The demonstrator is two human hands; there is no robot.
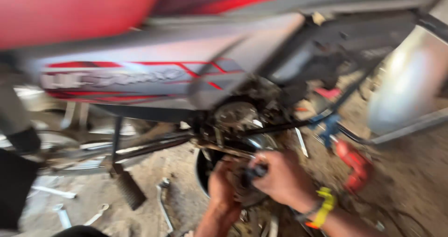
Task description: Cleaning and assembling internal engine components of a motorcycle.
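A: What do the hands hold?
B: Right hand [282, 176] fingers are curled round a dark tool [255, 171]. Left hand [223, 188] fingers are blurred; cannot tell.
A: And the engine [235, 118]?
B: Just above the fingers.

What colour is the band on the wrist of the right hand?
Yellow, with an orange-red bit at its lower end; the wristband on the right hand shows in the head view, though blurred.

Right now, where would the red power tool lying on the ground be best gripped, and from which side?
Likely around the red body of the red power tool, from above. It lies flat on the dirt floor, its blue front end toward the motorcycle, its upper side clear. The right hand is nearest. Blur hides the handle's shape.
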